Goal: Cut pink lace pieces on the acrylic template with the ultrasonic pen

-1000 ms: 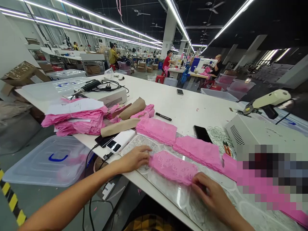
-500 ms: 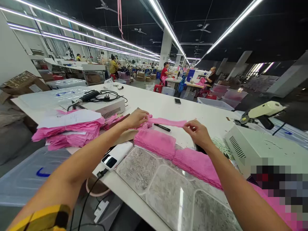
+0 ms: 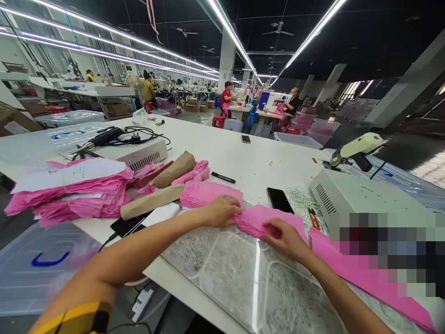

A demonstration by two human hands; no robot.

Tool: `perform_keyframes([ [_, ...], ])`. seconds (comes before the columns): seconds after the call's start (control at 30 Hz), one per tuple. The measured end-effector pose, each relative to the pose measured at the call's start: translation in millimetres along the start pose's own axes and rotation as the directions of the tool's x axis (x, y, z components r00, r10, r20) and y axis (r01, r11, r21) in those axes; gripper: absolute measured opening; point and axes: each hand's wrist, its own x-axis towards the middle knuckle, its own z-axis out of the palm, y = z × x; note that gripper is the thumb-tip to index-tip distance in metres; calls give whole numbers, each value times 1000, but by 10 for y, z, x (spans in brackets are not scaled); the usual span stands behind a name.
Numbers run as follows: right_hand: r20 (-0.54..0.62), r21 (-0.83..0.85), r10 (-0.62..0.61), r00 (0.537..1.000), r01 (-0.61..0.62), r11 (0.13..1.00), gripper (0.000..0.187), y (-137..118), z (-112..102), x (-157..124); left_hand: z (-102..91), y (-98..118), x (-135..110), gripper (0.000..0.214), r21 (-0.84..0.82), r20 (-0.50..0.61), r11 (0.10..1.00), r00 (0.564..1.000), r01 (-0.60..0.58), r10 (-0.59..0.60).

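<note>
Both bare hands are down at the row of cut fabric on the table. Half a second ago they held a narrow pink strip stretched in the air near the black marker pen; now no strip spans the gap between them, and they sit lower and further right. Reading: the handling has shifted from a single raised piece to a stack.

Left hand: fingers bent, tips at the seam between the left rectangular stack of thin pink fabric and the right rectangular stack of thin pink fabric. Right hand: curled, thumb and fingers at the right stack's near edge. Cannot tell whether either hand grips cloth or merely touches it.

Right stack lies flat on the far part of the grey, stone-patterned mat, left stack just beside it. Mat's near part shows bare; a second ago a pink lace stack lay there. Black phone lies just beyond the right stack, pale tangled cords beside it.
</note>
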Motion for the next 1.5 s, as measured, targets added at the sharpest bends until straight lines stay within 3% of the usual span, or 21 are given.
perform_keyframes([
  [0.13,-18,-5,17,1000,-17,1000,22,48,92,-3,318,270,398,26,38,56,999,998,-21,18],
  [0.27,-45,21,58,997,-58,998,23,121,98,53,413,358,527,23,76,93,997,996,-19,12],
  [0.37,-43,51,69,997,-67,996,25,146,57,49,429,374,559,15,95,121,995,992,6,-18],
  [0.67,-65,64,39,997,-35,997,16,109,114,16,413,309,636,28,67,179,995,981,68,-79],
  [0.87,-76,85,52,996,-45,995,25,161,84,75,418,364,601,29,41,197,996,977,79,-86],
  [1.1,-45,121,57,997,-51,991,33,142,9,79,425,333,677,31,44,167,992,978,118,-124],
  [1.37,-53,147,58,997,-50,988,36,145,-4,81,456,493,707,27,135,89,979,982,151,-164],
  [1.5,-67,122,48,997,-39,992,36,172,-9,62,421,433,674,27,155,53,967,975,204,-214],
])
